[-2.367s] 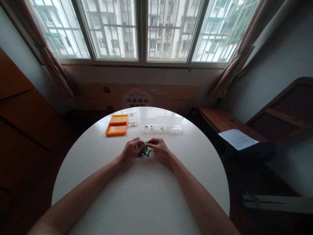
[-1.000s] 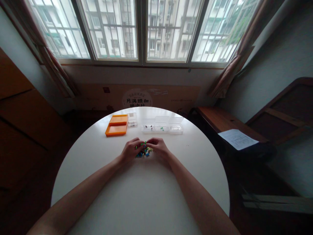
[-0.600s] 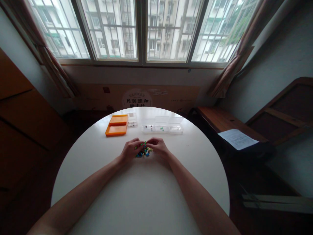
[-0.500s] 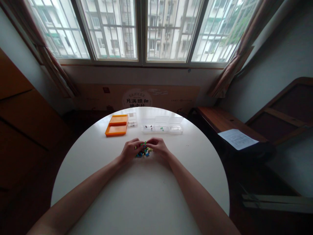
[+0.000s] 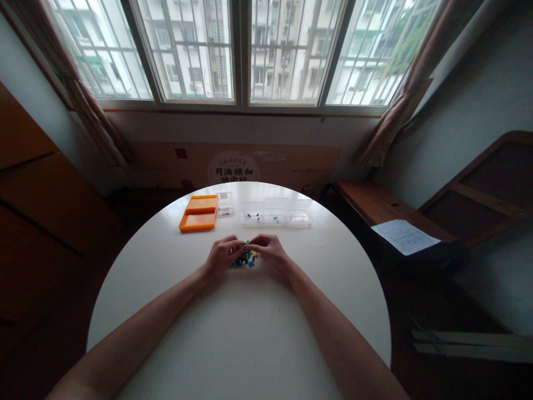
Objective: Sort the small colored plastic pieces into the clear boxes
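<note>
A loose pile of small coloured toy bricks, blue, green, yellow and red, lies on the white table under my fingers. My left hand is closed at the pile's left side, thumb and fingers pinched together. From the right, my right hand reaches in with its fingertips pinched too. A small green brick shows where the fingertips of both hands meet. How each fingertip grips it is too small to see fully, and part of the pile is hidden behind my hands.
Behind the hands stands an open clear divided box with a few small pieces inside. To its left are a small clear case and an open orange tray. A paper sheet lies on a wooden bench at the right.
Almost nothing differs. The green brick between my fingertips looks slightly turned, while both hands keep their place over the pile.
</note>
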A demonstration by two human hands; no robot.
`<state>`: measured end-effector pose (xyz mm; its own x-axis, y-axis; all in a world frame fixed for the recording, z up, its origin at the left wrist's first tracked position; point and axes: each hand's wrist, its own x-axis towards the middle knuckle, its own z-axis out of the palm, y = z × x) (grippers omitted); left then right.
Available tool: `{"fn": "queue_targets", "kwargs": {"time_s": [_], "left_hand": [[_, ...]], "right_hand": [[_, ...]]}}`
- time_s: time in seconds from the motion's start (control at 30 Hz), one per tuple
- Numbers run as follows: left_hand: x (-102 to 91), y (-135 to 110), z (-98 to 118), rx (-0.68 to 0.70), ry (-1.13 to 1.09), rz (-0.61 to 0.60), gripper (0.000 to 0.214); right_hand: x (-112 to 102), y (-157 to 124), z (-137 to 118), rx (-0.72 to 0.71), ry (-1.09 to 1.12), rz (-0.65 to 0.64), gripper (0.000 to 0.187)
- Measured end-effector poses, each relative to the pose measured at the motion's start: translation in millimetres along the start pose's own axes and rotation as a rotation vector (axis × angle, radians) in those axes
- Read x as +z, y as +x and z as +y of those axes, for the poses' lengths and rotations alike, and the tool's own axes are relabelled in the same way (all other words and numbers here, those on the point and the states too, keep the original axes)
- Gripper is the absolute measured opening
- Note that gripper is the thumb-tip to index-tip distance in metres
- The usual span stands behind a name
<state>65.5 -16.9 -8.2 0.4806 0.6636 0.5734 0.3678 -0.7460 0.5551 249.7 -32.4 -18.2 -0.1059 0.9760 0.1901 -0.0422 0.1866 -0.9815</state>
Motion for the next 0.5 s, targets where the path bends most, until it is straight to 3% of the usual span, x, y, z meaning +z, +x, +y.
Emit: {"fn": "queue_targets", "kwargs": {"time_s": [0.5], "left_hand": [[0.4, -0.5, -1.6, 0.004, 0.022, -0.012, 0.022]], "right_hand": [[-2.1, 2.0, 5.4, -0.019, 0.003, -0.022, 0.029]]}}
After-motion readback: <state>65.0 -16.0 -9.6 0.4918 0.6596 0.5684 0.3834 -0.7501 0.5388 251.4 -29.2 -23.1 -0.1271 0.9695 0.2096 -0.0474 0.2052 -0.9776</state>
